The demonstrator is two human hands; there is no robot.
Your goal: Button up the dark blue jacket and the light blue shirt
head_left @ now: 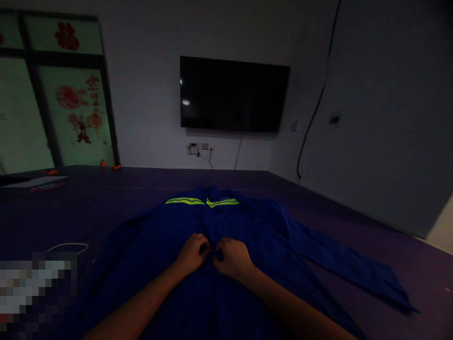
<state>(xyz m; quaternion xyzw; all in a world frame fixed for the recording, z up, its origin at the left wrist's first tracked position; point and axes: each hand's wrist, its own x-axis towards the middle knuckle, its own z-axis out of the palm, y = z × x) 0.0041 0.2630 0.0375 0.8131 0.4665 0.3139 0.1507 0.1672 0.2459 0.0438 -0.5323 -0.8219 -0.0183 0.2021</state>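
A dark blue work jacket (177, 226) with yellow-green reflective strips across its chest lies spread out, front side up, on the purple floor. My left hand (194, 253) and my right hand (233, 258) meet close together over its front middle seam. Both have curled fingers, pinching the jacket's front edges at the placket. Shadow hides whatever small fastening lies between the fingertips. One sleeve (354, 255) stretches out to the right; the left one stays near the body of the jacket.
Beyond the floor (141, 182), a television (233, 94) hangs on the wall above sockets with cables. A black cable (313, 118) dangles at right. Glass doors (71, 108) stand at left, near small orange objects (116, 167). A blurred-out item (31, 283) lies at lower left beside a white loop (69, 244).
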